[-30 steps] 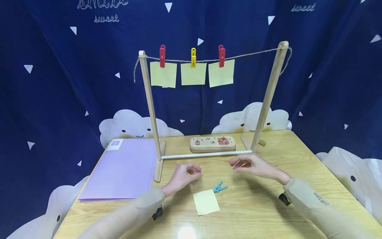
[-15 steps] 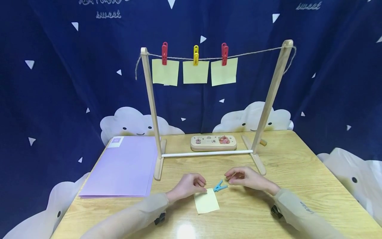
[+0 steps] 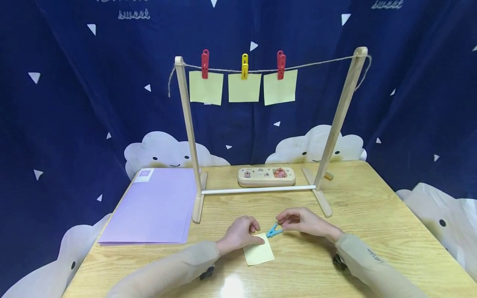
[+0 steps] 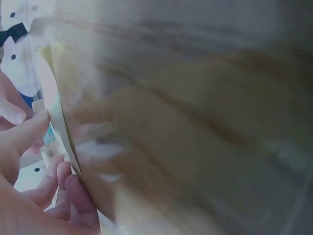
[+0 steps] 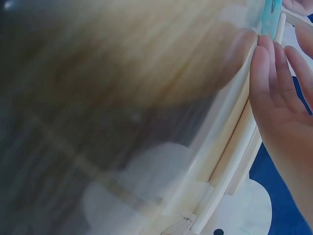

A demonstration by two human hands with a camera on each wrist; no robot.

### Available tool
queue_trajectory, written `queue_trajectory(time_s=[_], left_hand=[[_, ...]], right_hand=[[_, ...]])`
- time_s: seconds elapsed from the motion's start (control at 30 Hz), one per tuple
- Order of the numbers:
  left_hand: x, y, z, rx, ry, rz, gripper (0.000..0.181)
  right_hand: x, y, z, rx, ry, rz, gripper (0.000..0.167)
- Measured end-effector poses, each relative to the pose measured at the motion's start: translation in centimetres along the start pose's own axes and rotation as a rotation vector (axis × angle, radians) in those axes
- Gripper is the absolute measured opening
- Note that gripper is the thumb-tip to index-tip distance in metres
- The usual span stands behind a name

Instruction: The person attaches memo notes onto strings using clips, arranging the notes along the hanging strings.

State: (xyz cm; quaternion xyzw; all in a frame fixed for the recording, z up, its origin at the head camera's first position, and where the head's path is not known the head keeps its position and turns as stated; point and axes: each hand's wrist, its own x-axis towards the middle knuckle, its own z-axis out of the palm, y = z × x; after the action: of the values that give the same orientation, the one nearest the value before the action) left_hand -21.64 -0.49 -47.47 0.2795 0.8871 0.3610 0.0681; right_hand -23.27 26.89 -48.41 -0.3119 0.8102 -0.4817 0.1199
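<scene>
A pale yellow sticky note [image 3: 259,253] lies on the table in the head view. My left hand [image 3: 239,234] is at its far left corner, the thumb on top of the paper and the other fingers bent beside its edge. The left wrist view shows the note [image 4: 59,115] edge-on beneath that thumb. A light blue clothespin [image 3: 273,232] lies at the note's far right corner. My right hand [image 3: 306,221] has thumb and forefinger parted around the clothespin's handle ends. In the right wrist view the fingertips meet the clothespin [image 5: 270,19]; how firmly is unclear.
A wooden stand [image 3: 190,132] holds a string with several notes hung by two red clothespins [image 3: 205,64] and a yellow clothespin [image 3: 244,67]. A decorated pencil case [image 3: 266,182] sits behind the white crossbar [image 3: 258,190]. Purple folders [image 3: 152,211] lie at the left.
My left hand has come down and right onto the sticky note. My right hand has moved left and nearer to the clothespin. The note and clothespin stay in place.
</scene>
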Motion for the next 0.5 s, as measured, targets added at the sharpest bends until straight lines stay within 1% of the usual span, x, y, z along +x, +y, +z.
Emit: queue_trajectory(time_s=[0.13, 0.27, 0.5], left_hand=[[-0.07, 0.14, 0.18, 0.025, 0.011, -0.014, 0.029], [-0.09, 0.14, 0.21, 0.014, 0.003, -0.023, 0.025], [0.04, -0.05, 0.15, -0.019, -0.012, -0.018, 0.021]], right_hand=[[0.32, -0.16, 0.24, 0.005, -0.012, 0.0, 0.037], [0.57, -0.41, 0.44, 0.006, -0.021, 0.025, 0.036], [1.0, -0.54, 0.76, -0.072, -0.027, 0.004, 0.037]])
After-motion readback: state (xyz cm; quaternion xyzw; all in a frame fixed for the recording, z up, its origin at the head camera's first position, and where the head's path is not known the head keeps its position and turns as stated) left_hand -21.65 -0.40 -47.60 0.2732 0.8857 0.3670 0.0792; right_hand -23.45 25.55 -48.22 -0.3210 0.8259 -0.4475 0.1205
